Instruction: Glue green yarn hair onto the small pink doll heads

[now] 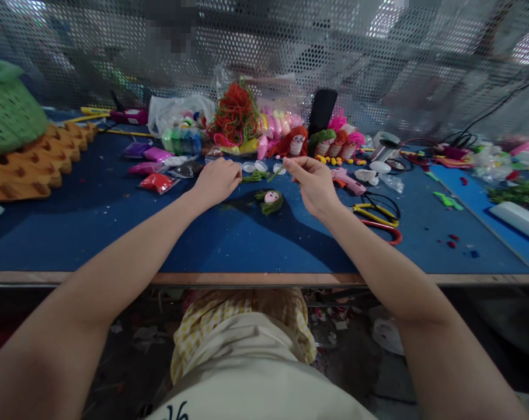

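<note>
My right hand [313, 185] pinches a short strand of green yarn [275, 173] between thumb and fingertips, above the table. My left hand [221, 182] is curled closed just left of a small bunch of cut green yarn [254, 176]; its fingertips are turned away, so anything in them is hidden. Between and below both hands, a small doll head [271, 198] with a pink face and green yarn hair lies on the blue table [229, 245]. Small white round lids [249, 167] lie behind the yarn bunch.
Behind stand finished dolls with red [296, 143] and green hair, a black phone [323, 109] and a tangled yarn heap [236, 114]. Scissors with red handles [389, 232], yellow-handled pliers [373, 213] and a pink glue gun [351, 182] lie right. Colored packets [158, 182] lie left.
</note>
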### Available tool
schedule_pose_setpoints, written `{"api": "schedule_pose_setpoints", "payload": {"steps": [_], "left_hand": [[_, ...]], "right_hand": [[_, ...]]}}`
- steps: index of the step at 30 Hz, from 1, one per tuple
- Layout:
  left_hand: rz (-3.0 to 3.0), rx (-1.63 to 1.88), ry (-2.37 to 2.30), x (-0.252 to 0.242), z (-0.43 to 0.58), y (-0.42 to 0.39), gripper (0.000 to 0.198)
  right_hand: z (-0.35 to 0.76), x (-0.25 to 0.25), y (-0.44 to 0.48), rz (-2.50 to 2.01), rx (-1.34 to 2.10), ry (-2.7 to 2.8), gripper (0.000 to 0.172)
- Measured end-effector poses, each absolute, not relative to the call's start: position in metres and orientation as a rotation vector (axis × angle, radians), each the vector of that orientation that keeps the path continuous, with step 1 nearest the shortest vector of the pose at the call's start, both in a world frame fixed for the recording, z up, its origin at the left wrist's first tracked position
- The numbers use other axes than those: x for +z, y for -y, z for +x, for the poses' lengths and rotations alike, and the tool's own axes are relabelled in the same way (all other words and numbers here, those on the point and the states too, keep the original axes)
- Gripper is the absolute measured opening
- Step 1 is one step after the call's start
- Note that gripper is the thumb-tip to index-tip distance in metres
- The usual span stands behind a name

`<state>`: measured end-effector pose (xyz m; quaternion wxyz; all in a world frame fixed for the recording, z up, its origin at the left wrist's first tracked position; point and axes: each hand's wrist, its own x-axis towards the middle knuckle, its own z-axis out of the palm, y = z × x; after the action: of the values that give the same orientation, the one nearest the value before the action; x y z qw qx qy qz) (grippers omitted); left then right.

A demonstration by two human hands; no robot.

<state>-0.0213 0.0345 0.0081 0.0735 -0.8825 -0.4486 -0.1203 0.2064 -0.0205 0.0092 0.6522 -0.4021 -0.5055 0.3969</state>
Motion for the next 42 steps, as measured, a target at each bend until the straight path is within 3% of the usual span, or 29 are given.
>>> {"api": "schedule_pose_setpoints", "payload": {"steps": [15, 21, 30, 36, 42], "left_hand": [[-2.624, -0.472, 1.442, 0.005, -0.023, -0.039, 0.040], [-2.713, -0.917, 1.755, 0.009, -0.022, -0.042, 0.025], [-2.796, -1.345, 2.295, 0.030, -0.020, -0.028, 0.025], [-2.963, -1.688, 2.392, 0.040, -0.012, -0.019, 0.017], [-2.945, -1.681, 2.601, 0.037, -0.012, -0.020, 0.014]], "right_hand": [[0.207, 0.011, 0.021, -0.937, 0.894, 1.170, 0.042], [0.207, 0.011, 0.021, -0.938, 0.901, 1.163, 0.040], [0.209, 0.010, 0.020, -0.966, 0.887, 1.224, 0.039], [0.205, 0.011, 0.023, -0.917, 0.990, 1.244, 0.036], [0.205, 0.010, 0.023, -0.958, 0.997, 1.245, 0.034]]}}
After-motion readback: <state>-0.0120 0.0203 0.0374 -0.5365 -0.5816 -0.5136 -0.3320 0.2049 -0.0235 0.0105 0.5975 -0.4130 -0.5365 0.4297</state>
